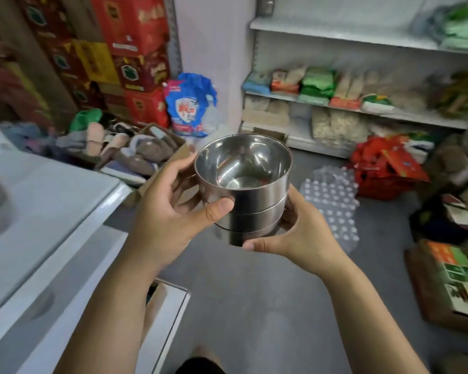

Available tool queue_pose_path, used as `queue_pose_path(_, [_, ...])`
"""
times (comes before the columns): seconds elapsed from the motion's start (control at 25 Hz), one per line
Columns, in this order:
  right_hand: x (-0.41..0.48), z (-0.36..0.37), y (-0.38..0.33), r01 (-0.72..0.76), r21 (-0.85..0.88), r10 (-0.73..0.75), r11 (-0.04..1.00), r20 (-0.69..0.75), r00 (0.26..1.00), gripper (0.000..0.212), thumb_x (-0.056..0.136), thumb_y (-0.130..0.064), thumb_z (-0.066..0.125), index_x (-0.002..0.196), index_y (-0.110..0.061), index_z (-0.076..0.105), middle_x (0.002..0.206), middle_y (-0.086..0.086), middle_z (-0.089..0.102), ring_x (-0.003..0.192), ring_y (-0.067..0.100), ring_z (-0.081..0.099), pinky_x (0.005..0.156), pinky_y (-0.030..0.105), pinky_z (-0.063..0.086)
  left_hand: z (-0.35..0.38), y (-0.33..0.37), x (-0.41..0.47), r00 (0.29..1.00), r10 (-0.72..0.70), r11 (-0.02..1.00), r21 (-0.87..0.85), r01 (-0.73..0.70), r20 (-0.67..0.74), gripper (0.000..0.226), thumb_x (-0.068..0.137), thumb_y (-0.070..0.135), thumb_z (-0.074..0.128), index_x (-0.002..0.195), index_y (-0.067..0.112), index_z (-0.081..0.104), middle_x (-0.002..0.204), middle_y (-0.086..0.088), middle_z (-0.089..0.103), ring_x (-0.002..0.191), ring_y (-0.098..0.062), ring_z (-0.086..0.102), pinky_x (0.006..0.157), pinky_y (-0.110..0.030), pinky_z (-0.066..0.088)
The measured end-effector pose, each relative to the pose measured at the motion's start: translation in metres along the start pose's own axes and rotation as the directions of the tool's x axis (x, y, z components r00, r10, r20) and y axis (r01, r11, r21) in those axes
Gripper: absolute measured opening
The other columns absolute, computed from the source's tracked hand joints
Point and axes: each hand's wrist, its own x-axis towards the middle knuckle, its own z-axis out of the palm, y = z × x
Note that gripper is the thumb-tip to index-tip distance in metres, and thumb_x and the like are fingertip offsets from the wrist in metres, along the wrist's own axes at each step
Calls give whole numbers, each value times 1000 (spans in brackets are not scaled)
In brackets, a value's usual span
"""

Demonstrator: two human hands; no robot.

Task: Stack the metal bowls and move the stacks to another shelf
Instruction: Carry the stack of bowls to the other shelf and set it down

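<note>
A stack of metal bowls (251,190), three nested shiny steel bowls, hangs in mid-air at the centre of the head view. My left hand (170,209) grips its left side, thumb pressed on the front wall. My right hand (297,236) cups the stack from the right and underneath, thumb across the bottom bowl. The top bowl's inside is bare. Both forearms reach in from the bottom of the view.
White shelving (349,36) with packaged goods stands ahead on the right. A white counter (38,201) runs along the left. On the grey floor lie a pack of water bottles (333,201), red bags (376,166), slippers (135,149), a blue bag (189,103) and cardboard boxes (449,282).
</note>
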Motion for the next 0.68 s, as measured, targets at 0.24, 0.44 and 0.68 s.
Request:
queue_pose_path(0.24, [78,-72,40,-56,-12,54,998,-140,989,99,56,-37,104,140,-39,52,129,-14,71,120,8,68,100,17,51,54,-40,131,988,9,996,-87,4,154,76,68,21,89,137,23,58,136,9,69,129,-8,63,96,-18,53])
queue_pose_path(0.44, [197,-115,57,-21,-26,14,999,-239,971,95,57,-29,104,137,-35,55,127,-10,72,119,12,69,103,26,53,67,-64,280,967,66,994,-96,-44,247,76,67,21,89,137,19,59,130,11,72,126,-6,65,91,-14,54])
queue_pose_path(0.68, [319,-165,79,-30,-33,16,999,-366,931,99,57,-27,104,141,-34,53,125,-13,73,116,8,70,96,20,54,84,-91,450,908,96,995,-69,-74,408,78,74,26,94,142,21,57,137,8,69,131,-10,62,96,-14,52])
